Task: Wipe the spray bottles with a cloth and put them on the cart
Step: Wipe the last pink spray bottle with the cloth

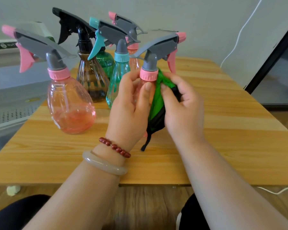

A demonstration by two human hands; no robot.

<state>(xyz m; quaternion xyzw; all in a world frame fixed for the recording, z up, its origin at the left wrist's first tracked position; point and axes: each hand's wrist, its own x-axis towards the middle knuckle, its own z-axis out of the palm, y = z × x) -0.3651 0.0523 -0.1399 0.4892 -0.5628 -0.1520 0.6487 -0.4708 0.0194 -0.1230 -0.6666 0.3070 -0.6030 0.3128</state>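
Five spray bottles (90, 77) stand toward the counter's (223, 130) far left corner, from the big pink bottle (70, 103) nearest the left edge to the teal bottle (118, 75). My left hand (130, 110) grips a sixth pink bottle (148, 75) just below its collar, at the counter's middle. My right hand (183, 110) pinches a green cloth (158, 98) against its right side.

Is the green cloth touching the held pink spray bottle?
Touching. Head view: the right hand presses the green cloth against the held pink spray bottle.
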